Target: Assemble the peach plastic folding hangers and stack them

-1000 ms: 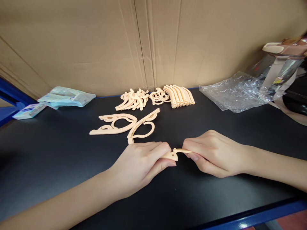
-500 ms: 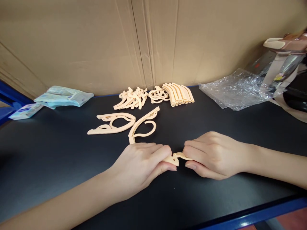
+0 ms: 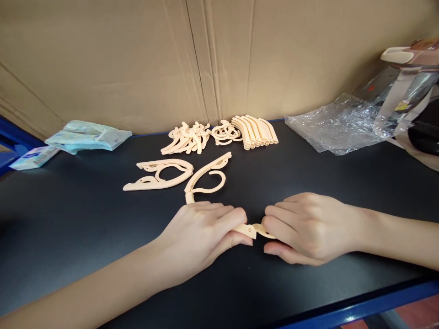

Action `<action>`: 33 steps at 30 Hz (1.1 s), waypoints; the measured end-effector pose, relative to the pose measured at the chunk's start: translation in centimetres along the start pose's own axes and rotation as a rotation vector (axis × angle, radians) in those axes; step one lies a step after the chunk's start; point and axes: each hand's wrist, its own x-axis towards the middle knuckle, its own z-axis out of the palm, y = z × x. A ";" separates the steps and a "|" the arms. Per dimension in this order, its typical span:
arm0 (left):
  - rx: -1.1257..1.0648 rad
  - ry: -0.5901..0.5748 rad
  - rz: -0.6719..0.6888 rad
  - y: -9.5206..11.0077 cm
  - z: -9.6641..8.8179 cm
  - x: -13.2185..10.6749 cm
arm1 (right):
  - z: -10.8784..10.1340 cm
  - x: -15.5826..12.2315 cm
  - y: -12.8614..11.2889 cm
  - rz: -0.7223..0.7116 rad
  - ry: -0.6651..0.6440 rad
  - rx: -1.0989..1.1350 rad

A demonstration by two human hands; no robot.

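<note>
My left hand [image 3: 209, 242] is closed around one arm of a cream folding hanger [image 3: 207, 170]. The hanger's other arm and its curled hook stick out beyond my knuckles. The end of the gripped arm, with a small hole, shows past my left thumb. My right hand [image 3: 308, 230] pinches a small curved hanger strut [image 3: 263, 231]. Its tip meets the hanger arm's end beside that hole; whether it is joined cannot be made out. Most of the strut is hidden under my right fingers. A folded hanger [image 3: 168, 185] lies on the black table behind my left hand.
At the back lie a pile of curved struts [image 3: 187, 138], several hooks [image 3: 226, 132] and a row of hanger arms [image 3: 255, 131]. Tissue packs [image 3: 87, 137] lie left. Clear plastic wrap [image 3: 332, 125] and a bottle [image 3: 408, 87] are at right. Cardboard [image 3: 137, 64] stands behind.
My right hand has moved slightly down and tilted the strut, bringing its tip from above the hanger arm's end to against its side. My left hand keeps its grip.
</note>
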 end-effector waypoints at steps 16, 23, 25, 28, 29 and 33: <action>-0.069 -0.070 -0.023 -0.1 -0.1 0.2 | -1.0 0.2 -0.1 -0.130 0.024 -0.260; -0.203 -0.023 -0.090 -0.3 -0.1 -0.3 | -0.8 0.2 0.5 -0.044 0.001 -0.104; -0.182 -0.020 -0.058 -0.2 -0.1 -0.4 | -0.8 0.2 1.0 0.003 -0.019 -0.069; -0.171 -0.014 -0.011 0.0 -0.1 -0.5 | -0.8 0.3 1.9 0.044 -0.022 -0.074; -0.173 -0.012 0.005 0.0 -0.1 -0.5 | -0.8 0.3 2.2 0.055 -0.019 -0.070; -0.157 -0.009 0.088 0.0 -0.2 -0.4 | -0.8 0.4 3.2 0.090 -0.017 -0.035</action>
